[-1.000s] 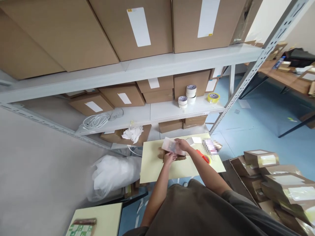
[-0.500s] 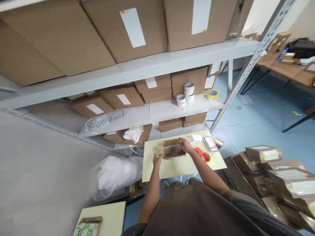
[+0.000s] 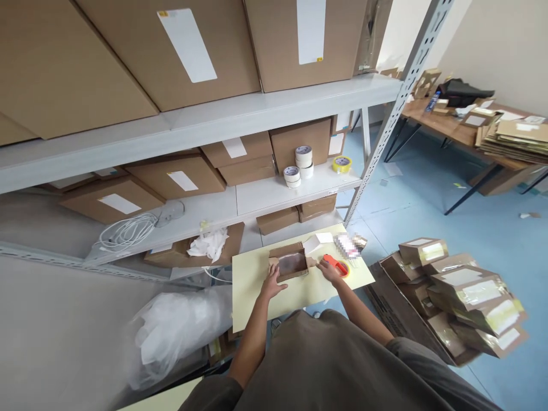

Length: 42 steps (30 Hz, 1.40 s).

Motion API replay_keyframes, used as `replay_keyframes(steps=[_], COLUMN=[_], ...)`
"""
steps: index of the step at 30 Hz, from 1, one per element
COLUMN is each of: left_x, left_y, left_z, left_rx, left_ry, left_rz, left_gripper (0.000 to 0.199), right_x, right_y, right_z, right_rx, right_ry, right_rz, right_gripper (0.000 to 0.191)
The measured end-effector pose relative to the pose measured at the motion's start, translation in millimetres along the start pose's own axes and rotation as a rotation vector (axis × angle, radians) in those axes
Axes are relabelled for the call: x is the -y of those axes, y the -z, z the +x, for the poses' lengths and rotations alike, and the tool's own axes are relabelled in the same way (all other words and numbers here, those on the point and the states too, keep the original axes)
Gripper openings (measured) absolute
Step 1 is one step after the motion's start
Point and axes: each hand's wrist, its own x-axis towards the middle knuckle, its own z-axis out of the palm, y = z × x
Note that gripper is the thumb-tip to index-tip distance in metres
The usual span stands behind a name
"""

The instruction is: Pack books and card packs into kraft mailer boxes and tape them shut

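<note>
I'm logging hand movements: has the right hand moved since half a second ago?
Yes. Against the table, the right hand has shifted right and toward the table's near edge, closer to the red dispenser.

I'd call this a packing corner in a storeroom. A grey metal rack [image 3: 240, 111] spans the upper left and middle, loaded with big labelled cartons [image 3: 231, 51]; rolls of tape [image 3: 293, 177] sit on its middle shelf [image 3: 252, 197]. Near the centre, a pale surface [image 3: 250, 297] carries an open box [image 3: 293, 275] and a red tape dispenser [image 3: 336, 265]. Taped parcels [image 3: 464, 288] lie heaped at lower right, and flattened cardboard [image 3: 514, 140] is stacked on a wooden surface [image 3: 428, 117] at upper right.
</note>
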Motion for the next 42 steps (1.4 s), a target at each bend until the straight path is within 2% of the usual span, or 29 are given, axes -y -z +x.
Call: replay_keyframes(steps=[2,4,6,9,13,17,20,22,25,28,31,33,37,40,42], left_x=[5,11,16,21,16,-1,-12,-16,-14,-4,12,21,31,27,22], left_y=[2.8,7.4,11.8,14.1,11.2,15.3,25.8,33.0,38.5,34.8,25.3,18.6,7.0,-1.0,-5.5], left_z=[0,-2,-5,-12,-17,-5,11,18,22,15,6,2,5,10,13], left_rx=[-0.028,-0.046,-0.066,-0.15,-0.279,-0.392,-0.332,-0.262,-0.238,-0.207,-0.179,-0.188,-0.193,-0.151,-0.113], left_ry=[-0.003,-0.014,-0.029,-0.011,0.085,0.095,-0.015,-0.094,-0.123,-0.132,-0.131,-0.121,-0.05,-0.01,-0.012], left_rz=[-0.063,-0.14,-0.229,-0.344,-0.295,0.037,0.261,0.353,0.436,0.48,0.498,0.487,0.394,0.296,0.268], left_gripper=[0.08,0.061,0.048,0.044,0.054,0.091,0.111,0.115,0.113,0.098,0.066,0.055,0.055,0.057,0.055], right_x=[7,17,26,35,36,30,18,6,-11,-24,-34,-41,-59,-69,-72], right_y=[-14,-25,-33,-42,-51,-61,-70,-75,-77,-67,-46,-29,4,23,30], right_z=[1,4,8,14,22,29,24,17,7,3,3,3,2,2,2], right_rx=[0.037,0.022,0.043,0.155,0.151,0.056,-0.03,-0.036,-0.047,-0.088,-0.136,-0.164,-0.169,-0.132,-0.103], right_ry=[-0.075,-0.079,-0.003,0.111,0.128,0.204,0.186,0.155,0.126,0.109,0.08,0.039,-0.072,-0.114,-0.117], right_rz=[0.12,0.216,0.23,0.089,-0.132,-0.222,-0.308,-0.357,-0.374,-0.367,-0.375,-0.38,-0.403,-0.44,-0.466], right_gripper=[0.044,0.047,0.048,0.046,0.044,0.041,0.051,0.06,0.066,0.065,0.063,0.061,0.048,0.032,0.029])
